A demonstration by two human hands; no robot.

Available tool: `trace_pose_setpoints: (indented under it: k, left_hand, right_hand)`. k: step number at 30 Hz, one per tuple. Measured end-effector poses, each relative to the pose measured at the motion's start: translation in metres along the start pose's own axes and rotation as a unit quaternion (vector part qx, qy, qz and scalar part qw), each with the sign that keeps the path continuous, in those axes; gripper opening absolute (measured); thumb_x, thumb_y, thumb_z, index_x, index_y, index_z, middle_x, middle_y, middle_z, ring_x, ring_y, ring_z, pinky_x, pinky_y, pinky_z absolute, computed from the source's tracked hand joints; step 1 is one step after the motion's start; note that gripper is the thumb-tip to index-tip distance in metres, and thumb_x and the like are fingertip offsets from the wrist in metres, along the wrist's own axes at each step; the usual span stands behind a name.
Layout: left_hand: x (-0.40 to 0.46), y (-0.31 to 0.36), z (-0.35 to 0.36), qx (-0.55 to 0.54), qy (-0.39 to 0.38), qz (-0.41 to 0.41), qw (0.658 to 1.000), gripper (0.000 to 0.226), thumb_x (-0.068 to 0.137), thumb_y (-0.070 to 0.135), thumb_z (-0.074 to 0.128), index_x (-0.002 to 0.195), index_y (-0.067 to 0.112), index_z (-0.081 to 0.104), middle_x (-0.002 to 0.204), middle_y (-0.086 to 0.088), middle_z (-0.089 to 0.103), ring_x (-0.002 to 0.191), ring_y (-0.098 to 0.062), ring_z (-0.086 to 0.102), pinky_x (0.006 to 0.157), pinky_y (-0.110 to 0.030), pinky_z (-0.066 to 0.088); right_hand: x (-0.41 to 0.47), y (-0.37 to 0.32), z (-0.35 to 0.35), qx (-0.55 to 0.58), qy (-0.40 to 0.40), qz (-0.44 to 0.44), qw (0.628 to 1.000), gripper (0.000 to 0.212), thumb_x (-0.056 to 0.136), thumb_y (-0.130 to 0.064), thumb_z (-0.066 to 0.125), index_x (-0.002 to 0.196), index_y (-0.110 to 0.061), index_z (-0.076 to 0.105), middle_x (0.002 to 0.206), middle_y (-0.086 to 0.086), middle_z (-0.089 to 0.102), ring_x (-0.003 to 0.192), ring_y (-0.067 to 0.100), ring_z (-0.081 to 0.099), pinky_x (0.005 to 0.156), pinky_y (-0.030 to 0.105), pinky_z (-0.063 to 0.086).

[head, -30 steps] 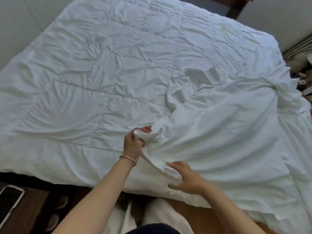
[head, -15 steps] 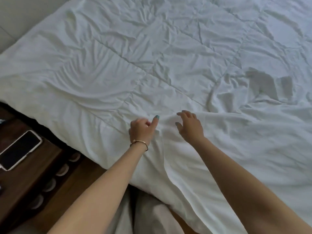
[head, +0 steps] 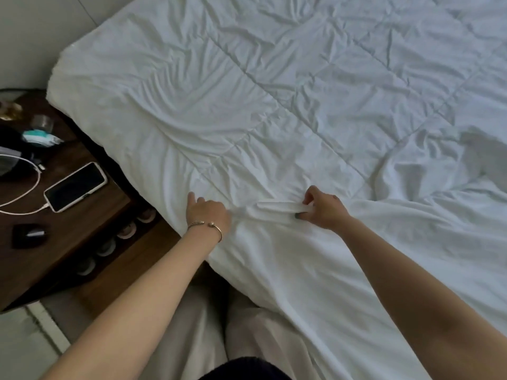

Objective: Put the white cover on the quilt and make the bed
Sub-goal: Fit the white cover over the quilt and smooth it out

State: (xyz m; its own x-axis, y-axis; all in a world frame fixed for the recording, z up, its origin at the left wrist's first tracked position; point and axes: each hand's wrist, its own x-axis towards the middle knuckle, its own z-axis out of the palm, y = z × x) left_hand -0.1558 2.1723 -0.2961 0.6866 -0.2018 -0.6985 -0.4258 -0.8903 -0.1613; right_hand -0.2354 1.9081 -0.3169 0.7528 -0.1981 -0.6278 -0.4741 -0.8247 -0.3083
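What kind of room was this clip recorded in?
Most likely a bedroom. A bed covered by a white quilt fills most of the view, and beside it stands a dark wooden bedside table holding a phone plugged into a white charging cable.

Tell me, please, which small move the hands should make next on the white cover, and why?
Probably draw the gathered strip of the white cover leftward, toward the bare quilt. The right hand pinches one end of the strip; the left hand rests at the other. The cover lies only right of the hands; the stitched quilt is uncovered on their left.
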Motion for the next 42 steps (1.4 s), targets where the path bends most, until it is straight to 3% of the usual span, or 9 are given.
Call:
trace_pose_setpoints:
  k: [4,9,12,16,20,24,30,35,42]
  left_hand:
    - [0.019,0.045,0.013,-0.164,0.115,0.090,0.976,0.061,0.086,0.059,0.055,0.133,0.021,0.045,0.134,0.001,0.044,0.127,-0.022,0.036,0.112,-0.038,0.016]
    - [0.030,0.042,0.015,-0.386,0.106,0.111,0.910,0.023,0.097,0.036,0.052,0.096,0.014,0.058,0.099,-0.004,0.058,0.097,-0.028,0.056,0.078,-0.035,0.041]
    - [0.021,0.020,0.010,-0.387,0.076,0.157,0.906,0.015,0.097,0.024,0.055,0.104,0.010,0.054,0.105,-0.005,0.053,0.094,-0.028,0.056,0.080,-0.038,0.047]
    - [0.020,-0.031,0.000,-0.357,0.078,0.140,0.920,0.024,0.091,0.030,0.065,0.104,0.012,0.054,0.103,0.003,0.045,0.093,-0.023,0.054,0.083,-0.038,0.048]
    - [0.010,-0.082,-0.017,-0.372,0.097,0.111,0.917,0.032,0.087,0.034,0.068,0.087,0.016,0.042,0.097,0.003,0.042,0.086,-0.021,0.050,0.075,-0.033,0.044]
    - [0.008,-0.149,-0.049,-0.401,0.151,0.069,0.901,0.034,0.087,0.035,0.068,0.086,0.014,0.041,0.094,0.001,0.041,0.089,-0.027,0.051,0.079,-0.037,0.045]
    - [0.060,-0.297,-0.132,-0.389,0.315,-0.008,0.866,0.039,0.086,0.033,0.071,0.103,0.002,0.053,0.101,-0.008,0.045,0.093,-0.028,0.051,0.076,-0.033,0.037]
    - [0.139,-0.370,-0.123,-0.388,0.180,-0.035,0.903,0.051,0.082,0.039,0.074,0.117,0.008,0.052,0.120,-0.010,0.048,0.111,-0.029,0.051,0.080,-0.030,0.036]
    - [0.223,-0.391,-0.084,-0.574,0.111,-0.006,0.811,0.023,0.083,0.046,0.067,0.066,0.034,0.056,0.072,0.016,0.059,0.083,-0.016,0.062,0.063,-0.023,0.037]
  right_hand:
    - [0.002,0.006,-0.023,-0.037,-0.017,0.008,0.999,0.048,0.086,-0.069,0.051,0.117,-0.031,0.049,0.102,-0.007,0.053,0.100,0.020,0.048,0.100,0.035,0.026]
    - [0.009,0.030,-0.047,-0.184,-0.021,-0.016,0.983,0.048,0.090,-0.062,0.049,0.125,-0.030,0.057,0.120,-0.005,0.056,0.117,0.020,0.052,0.106,0.038,0.023]
    - [0.004,0.035,-0.059,-0.206,-0.085,0.020,0.975,0.043,0.088,-0.058,0.059,0.117,-0.027,0.059,0.121,-0.003,0.056,0.125,0.021,0.047,0.114,0.040,0.019]
    - [0.007,0.006,-0.078,-0.112,-0.090,0.003,0.990,0.033,0.082,-0.052,0.070,0.083,-0.030,0.045,0.089,-0.002,0.057,0.093,0.025,0.057,0.077,0.035,0.042]
    - [0.019,-0.056,-0.112,0.075,-0.038,-0.037,0.996,0.032,0.087,-0.054,0.063,0.087,-0.024,0.056,0.087,0.001,0.059,0.083,0.020,0.054,0.074,0.034,0.040]
    - [0.048,-0.150,-0.156,0.086,0.064,-0.130,0.986,0.019,0.089,-0.025,0.069,0.090,-0.012,0.057,0.084,0.003,0.056,0.081,0.022,0.052,0.066,0.030,0.039]
    - [0.110,-0.337,-0.228,0.112,0.215,-0.250,0.937,0.021,0.084,-0.021,0.074,0.092,-0.017,0.055,0.091,0.004,0.055,0.084,0.019,0.050,0.070,0.025,0.036]
    - [0.217,-0.411,-0.195,-0.039,0.166,-0.198,0.965,0.032,0.096,-0.035,0.056,0.120,-0.014,0.058,0.122,0.012,0.055,0.120,0.032,0.044,0.099,0.041,0.030]
    - [0.307,-0.399,-0.124,-0.050,0.063,-0.064,0.995,0.031,0.093,-0.045,0.058,0.109,-0.021,0.070,0.112,0.005,0.063,0.115,0.030,0.052,0.097,0.041,0.030]
